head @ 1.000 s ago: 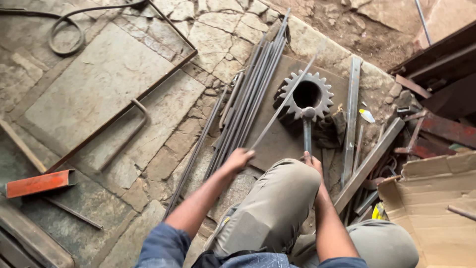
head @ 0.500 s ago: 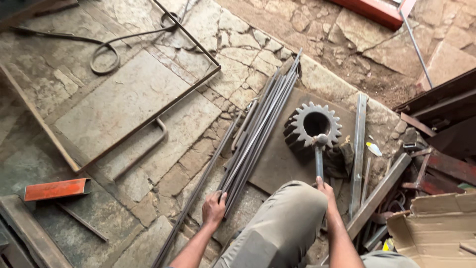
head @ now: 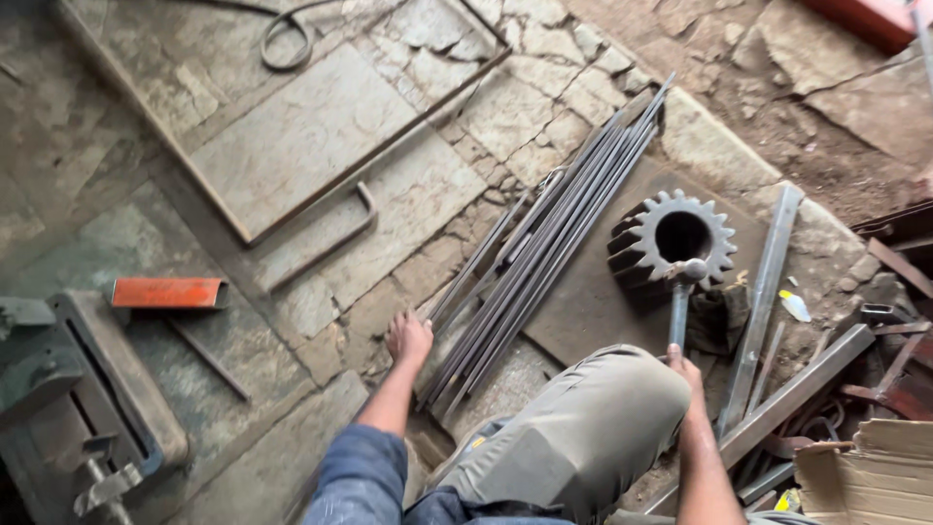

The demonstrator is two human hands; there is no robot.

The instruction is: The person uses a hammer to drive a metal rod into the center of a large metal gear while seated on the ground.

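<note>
Hammer clamped in right hand grip, head on gear; left hand spread open on rods.

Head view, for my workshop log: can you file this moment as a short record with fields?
setting: stone-paved floor, person crouched
left hand: resting by the near end of the bundle of thin steel rods
right hand: gripping the handle of a hammer
hammer head: on the large toothed gear
gear base: flat metal plate
nearby left: orange channel piece, bench vise
nearby right: long metal bars, cardboard
</note>
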